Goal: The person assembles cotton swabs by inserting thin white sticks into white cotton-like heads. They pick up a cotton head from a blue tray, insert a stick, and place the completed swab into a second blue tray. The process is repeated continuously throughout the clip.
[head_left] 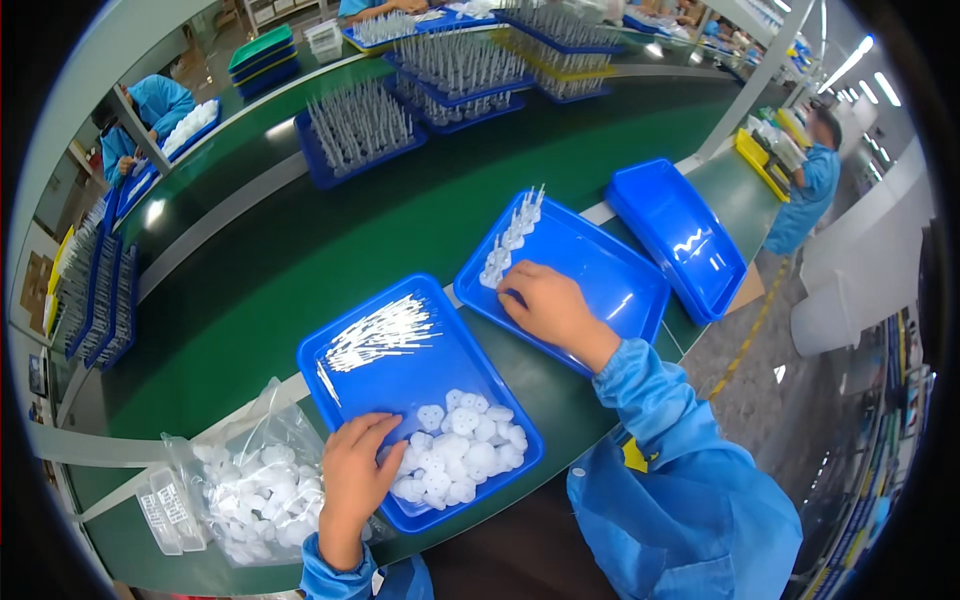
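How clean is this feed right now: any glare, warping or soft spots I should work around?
Head view: glare streaks mark the rightmost blue tray; head view: the white sticks nearly wash out where they bunch; head view: fisheye distortion bows the metal rail, with black around the rim; head view: the distant co-worker looks soft, while the left hand and right hand read clearly.

Far side of green table (250,270): blue tray (313,155) densely set with upright pale rods (358,122). Upper left: tray stack (262,58), green uppermost. Blue-clad person (163,103) at left; another (820,180) at right, near yellow tray (757,168). White bin (825,318) near yellow floor line (745,348).
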Motion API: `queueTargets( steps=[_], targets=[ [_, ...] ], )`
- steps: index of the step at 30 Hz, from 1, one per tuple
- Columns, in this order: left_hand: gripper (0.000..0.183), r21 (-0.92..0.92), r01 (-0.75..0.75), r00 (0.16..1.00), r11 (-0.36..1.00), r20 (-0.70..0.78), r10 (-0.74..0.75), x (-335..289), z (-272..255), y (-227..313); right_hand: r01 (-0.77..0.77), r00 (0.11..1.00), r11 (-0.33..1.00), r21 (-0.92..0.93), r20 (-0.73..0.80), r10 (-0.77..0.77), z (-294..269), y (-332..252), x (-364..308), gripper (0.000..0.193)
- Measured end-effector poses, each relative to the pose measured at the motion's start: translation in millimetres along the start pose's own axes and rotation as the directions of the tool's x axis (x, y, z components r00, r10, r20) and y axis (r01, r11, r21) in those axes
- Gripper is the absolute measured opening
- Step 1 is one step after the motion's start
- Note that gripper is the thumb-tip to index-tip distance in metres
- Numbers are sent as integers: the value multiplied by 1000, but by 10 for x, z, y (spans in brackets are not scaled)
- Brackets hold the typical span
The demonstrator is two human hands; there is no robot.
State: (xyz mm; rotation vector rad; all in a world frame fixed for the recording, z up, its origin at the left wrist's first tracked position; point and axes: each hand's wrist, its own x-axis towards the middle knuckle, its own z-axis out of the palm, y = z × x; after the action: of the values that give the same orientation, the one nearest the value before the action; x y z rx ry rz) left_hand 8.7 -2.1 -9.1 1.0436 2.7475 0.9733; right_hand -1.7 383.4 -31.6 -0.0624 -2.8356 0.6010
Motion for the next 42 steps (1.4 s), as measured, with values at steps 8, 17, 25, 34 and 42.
queueTargets(
  steps=[8, 17, 25, 34, 42],
  targets=[
    [27, 187, -81, 984, 979, -141, 108, -113, 44, -175, 30, 1000, 999, 19, 6, -30, -76, 194, 99, 16],
    [23, 212, -21, 942, 977, -323, 90, -108, 302, -259, 192, 981, 971, 140, -10, -192, -211, -500, -140, 13],
    [33, 144, 13, 974, 990, -225, 20, -319, 163, -179, 569, 818, 812, -134, -7, -574, 647, -1264, 272, 12],
    [39, 139, -21, 999, 990, 30, 17, -343, -121, 43, 577, 805, 764, -290, 44, -591, 796, -1274, 403, 12],
    [33, 55, 18, 998, 998, 52, -21, 295, 325, 21, 589, 805, 790, -171, 30, -593, 797, -1313, 500, 18]
  ],
)
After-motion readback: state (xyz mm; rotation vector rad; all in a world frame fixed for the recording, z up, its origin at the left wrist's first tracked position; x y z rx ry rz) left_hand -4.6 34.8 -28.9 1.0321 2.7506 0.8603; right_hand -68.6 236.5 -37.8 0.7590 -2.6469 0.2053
